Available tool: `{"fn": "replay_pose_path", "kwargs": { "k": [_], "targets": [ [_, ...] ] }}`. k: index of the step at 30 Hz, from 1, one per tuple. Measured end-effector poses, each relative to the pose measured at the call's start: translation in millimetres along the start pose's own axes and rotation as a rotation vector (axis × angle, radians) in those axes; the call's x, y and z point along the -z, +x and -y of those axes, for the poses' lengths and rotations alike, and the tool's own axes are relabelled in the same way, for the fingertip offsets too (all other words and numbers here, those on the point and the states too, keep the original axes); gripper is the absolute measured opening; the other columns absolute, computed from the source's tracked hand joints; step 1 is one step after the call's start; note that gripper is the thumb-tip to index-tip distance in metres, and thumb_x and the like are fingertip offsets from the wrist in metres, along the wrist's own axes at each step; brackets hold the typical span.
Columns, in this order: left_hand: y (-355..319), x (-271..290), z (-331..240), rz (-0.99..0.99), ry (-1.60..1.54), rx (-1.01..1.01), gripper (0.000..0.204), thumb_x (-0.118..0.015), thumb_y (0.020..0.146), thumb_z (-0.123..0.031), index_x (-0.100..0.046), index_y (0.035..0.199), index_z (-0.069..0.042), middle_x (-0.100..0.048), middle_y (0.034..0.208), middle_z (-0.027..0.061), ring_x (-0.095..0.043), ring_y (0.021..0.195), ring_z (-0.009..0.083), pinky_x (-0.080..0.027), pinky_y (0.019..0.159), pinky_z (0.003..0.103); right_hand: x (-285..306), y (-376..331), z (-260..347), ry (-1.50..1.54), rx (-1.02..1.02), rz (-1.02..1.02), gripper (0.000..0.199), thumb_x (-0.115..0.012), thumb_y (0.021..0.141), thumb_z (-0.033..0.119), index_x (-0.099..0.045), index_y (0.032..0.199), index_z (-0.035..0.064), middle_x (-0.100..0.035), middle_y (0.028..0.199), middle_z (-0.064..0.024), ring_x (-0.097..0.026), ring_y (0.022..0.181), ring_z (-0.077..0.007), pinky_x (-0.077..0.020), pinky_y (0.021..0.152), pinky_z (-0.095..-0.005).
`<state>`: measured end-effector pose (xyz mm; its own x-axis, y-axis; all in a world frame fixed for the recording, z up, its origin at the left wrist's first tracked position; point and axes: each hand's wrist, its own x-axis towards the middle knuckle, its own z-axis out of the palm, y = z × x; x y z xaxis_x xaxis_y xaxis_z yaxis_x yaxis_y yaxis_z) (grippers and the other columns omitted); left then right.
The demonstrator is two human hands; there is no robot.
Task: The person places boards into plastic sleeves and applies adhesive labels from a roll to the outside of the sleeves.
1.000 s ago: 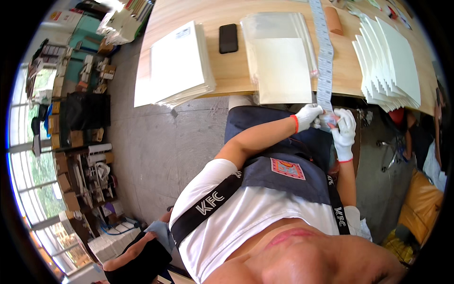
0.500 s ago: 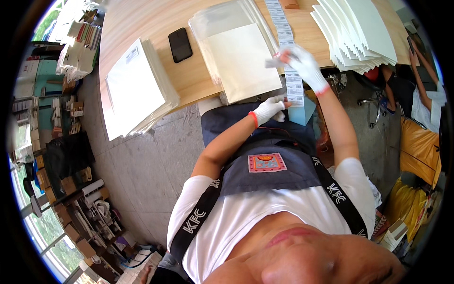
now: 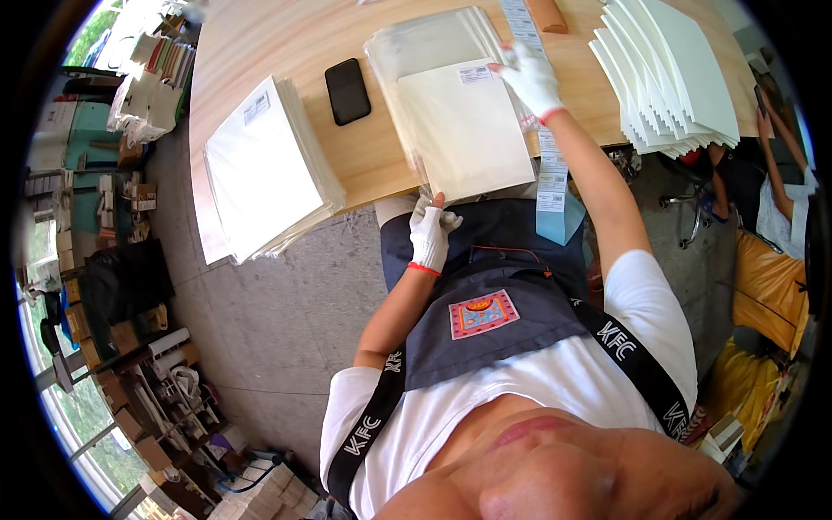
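Observation:
A cream-white sheet (image 3: 468, 130) lies on a stack of clear plastic sleeves (image 3: 390, 43), overhanging the table's near edge. A small printed label (image 3: 475, 74) sits at the sheet's upper right corner. My left hand (image 3: 431, 232), in a white glove with bare fingertips, is closed at the near left corner, thumb on the sleeve's edge. Just right of the label, my gloved right hand (image 3: 530, 78) has its thumb and fingers apart, with nothing visible in them. Beneath that arm runs a long strip of labels (image 3: 552, 169), whose pale blue backing (image 3: 559, 223) hangs over my lap.
A black phone (image 3: 348, 92) lies left of the sleeves. Farther left is a stack of sleeved white sheets (image 3: 269, 173), the top one labelled. Fanned white boards (image 3: 667, 74) stand at right, near a brown object (image 3: 546, 16). Another person's arm (image 3: 780, 165) shows at far right.
A label now shows on the sheet's upper right corner. My right hand has moved up, away from the strip's near end; my left hand has moved left to the sheet's near left corner.

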<state>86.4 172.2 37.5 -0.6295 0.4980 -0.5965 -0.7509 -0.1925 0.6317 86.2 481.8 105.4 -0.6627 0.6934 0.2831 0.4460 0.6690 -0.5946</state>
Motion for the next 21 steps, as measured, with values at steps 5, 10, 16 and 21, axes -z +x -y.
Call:
{"fn": "replay_pose_path", "kwargs": {
  "k": [5, 10, 16, 21],
  "targets": [
    [-7, -8, -29, 0.123, 0.196, -0.215, 0.045, -0.062, 0.088, -0.023, -0.048, 0.123, 0.001, -0.060, 0.074, 0.0027, -0.056, 0.053, 0.0093, -0.052, 0.053, 0.026, 64, -93, -3, -0.205, -0.200, 0.676, 0.044, -0.048, 0.088, 0.052, -0.060, 0.086, 0.0106, -0.066, 0.075, -0.0116, -0.062, 0.064, -0.0208, -0.0450, 0.059, -0.0351],
    [-54, -14, -90, 0.211, 0.451, -0.554, 0.025, -0.057, 0.091, -0.015, -0.055, 0.110, 0.002, -0.060, 0.082, 0.0025, -0.057, 0.063, 0.0098, -0.045, 0.058, 0.022, 15, -157, -7, 0.775, -0.515, 0.831, 0.018, -0.051, 0.093, 0.023, -0.056, 0.092, 0.0061, -0.060, 0.076, -0.0008, -0.048, 0.054, -0.0030, -0.0316, 0.042, -0.0173],
    [-108, 61, -197, -0.242, 0.507, -1.109, 0.022, -0.054, 0.090, -0.010, -0.060, 0.106, 0.004, -0.061, 0.088, 0.0074, -0.058, 0.072, 0.0141, -0.046, 0.062, 0.025, -48, -113, 160, 1.124, -0.170, 0.859, 0.027, -0.057, 0.091, 0.029, -0.060, 0.097, 0.0028, -0.055, 0.067, 0.0025, -0.050, 0.056, -0.0033, -0.0366, 0.047, -0.0193],
    [-74, 125, -254, -0.778, 1.187, -1.116, 0.032, -0.049, 0.092, -0.015, -0.057, 0.118, 0.001, -0.061, 0.103, 0.0138, -0.058, 0.091, 0.0213, -0.046, 0.079, 0.028, -82, -94, 232, 0.825, 0.027, 0.939, 0.036, -0.061, 0.087, 0.038, -0.066, 0.083, 0.0029, -0.060, 0.067, -0.0011, -0.053, 0.055, -0.0066, -0.0419, 0.051, -0.0219]
  ]
}}
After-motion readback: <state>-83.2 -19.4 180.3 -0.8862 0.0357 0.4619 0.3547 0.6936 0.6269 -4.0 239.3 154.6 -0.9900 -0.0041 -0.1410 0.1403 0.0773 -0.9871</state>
